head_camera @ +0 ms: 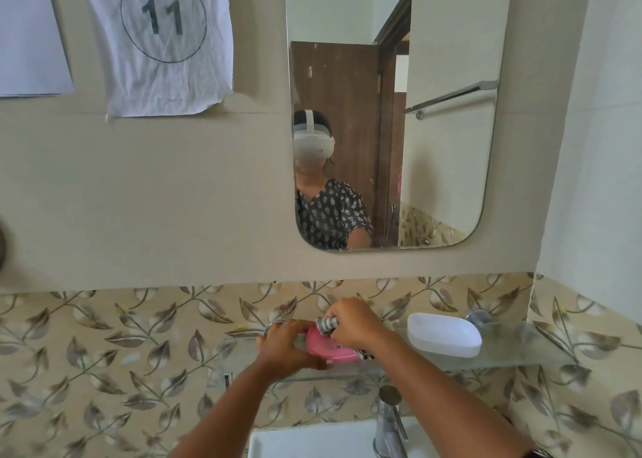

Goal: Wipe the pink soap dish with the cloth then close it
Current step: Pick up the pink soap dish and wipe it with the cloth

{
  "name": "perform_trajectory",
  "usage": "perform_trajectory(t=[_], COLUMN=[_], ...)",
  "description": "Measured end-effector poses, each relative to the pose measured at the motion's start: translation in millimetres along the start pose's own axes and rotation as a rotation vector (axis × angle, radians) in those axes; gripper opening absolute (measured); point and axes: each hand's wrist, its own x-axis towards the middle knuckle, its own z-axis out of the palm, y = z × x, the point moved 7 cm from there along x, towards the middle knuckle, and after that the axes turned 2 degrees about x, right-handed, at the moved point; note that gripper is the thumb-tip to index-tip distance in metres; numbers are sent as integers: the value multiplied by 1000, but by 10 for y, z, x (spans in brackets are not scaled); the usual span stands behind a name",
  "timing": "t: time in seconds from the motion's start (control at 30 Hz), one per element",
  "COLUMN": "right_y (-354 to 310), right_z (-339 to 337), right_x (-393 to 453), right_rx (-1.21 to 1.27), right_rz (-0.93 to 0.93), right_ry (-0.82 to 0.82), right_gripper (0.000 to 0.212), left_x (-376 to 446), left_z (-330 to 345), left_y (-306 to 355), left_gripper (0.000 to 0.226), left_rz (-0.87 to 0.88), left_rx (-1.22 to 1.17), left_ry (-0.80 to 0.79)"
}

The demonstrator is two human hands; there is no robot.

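Both hands work on the glass shelf (514, 357): left hand (285, 348) steadies the pink soap dish (326, 346), right hand (354, 322) clutches the cloth (326, 324) against it. Wiping seems underway; closing comes next.

Glass shelf (521, 353) on leaf-pattern tiles (104, 336). Mirror (444, 162) above it. Paper sheet marked "11" (163, 40) taped upper left. Chrome faucet (391, 423) over white sink (312, 440).
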Motion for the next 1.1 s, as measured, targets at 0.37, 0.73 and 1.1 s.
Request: perform_trajectory(t=[0.37, 0.73, 1.1], right_y=[81, 14, -115], right_z=[-91, -86, -9], right_x=[84, 16, -79], right_rx=[137, 89, -34], right_rz=[-36, -132, -246], right_ry=[-45, 1, -76], right_gripper=[31, 44, 41], left_x=[-44, -52, -82], left_z=[10, -21, -43], left_y=[21, 33, 66], left_gripper=[86, 80, 83], left_rz=[28, 53, 62], left_rx=[6, -88, -74], left_ry=[38, 64, 76])
